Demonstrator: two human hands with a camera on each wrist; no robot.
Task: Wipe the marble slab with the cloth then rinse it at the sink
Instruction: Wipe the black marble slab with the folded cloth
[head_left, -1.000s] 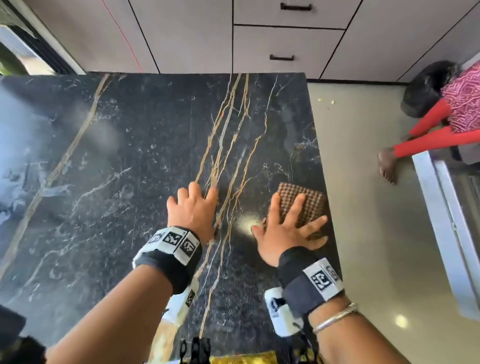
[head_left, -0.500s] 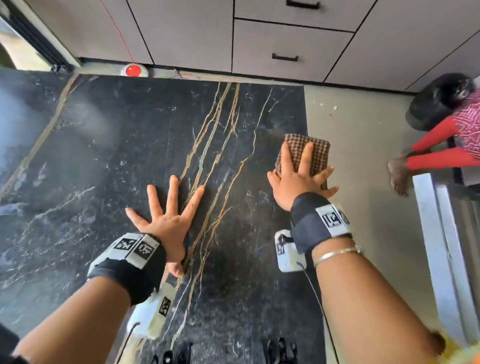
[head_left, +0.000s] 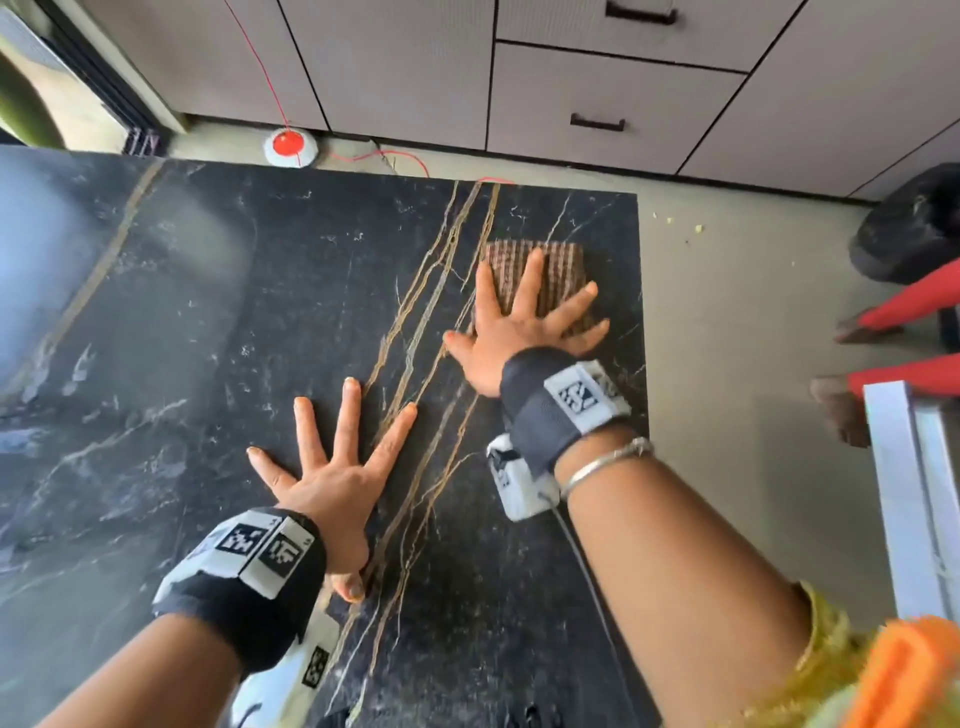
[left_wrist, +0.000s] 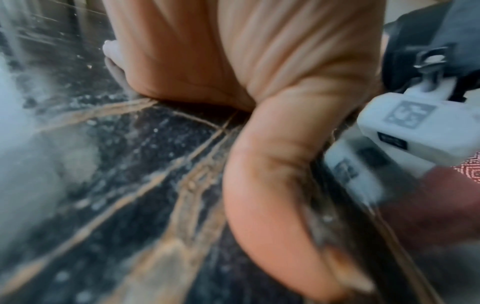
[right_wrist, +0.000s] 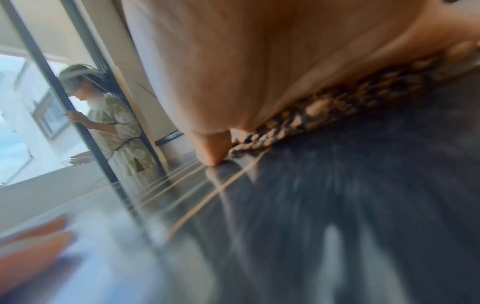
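The black marble slab (head_left: 208, 338) with gold veins fills most of the head view. A folded brown checked cloth (head_left: 558, 270) lies near its far right corner. My right hand (head_left: 524, 322) presses flat on the cloth with fingers spread straight. My left hand (head_left: 332, 467) rests flat on the bare slab nearer to me, fingers splayed. In the right wrist view the cloth (right_wrist: 337, 102) shows under my palm on the dark slab (right_wrist: 337, 205). The left wrist view shows my palm and thumb (left_wrist: 272, 185) on the veined slab (left_wrist: 130, 185). No sink is in view.
The slab's right edge (head_left: 641, 312) drops to a beige floor. Drawers (head_left: 597, 104) stand beyond the far edge, with a red and white disc (head_left: 289, 147) and red cord on the floor. Another person's red sleeves (head_left: 909, 312) and a white frame (head_left: 904, 493) are at right.
My right hand has pushed the cloth away from me toward the slab's far right corner. My left hand went from curled to flat and splayed on the slab.
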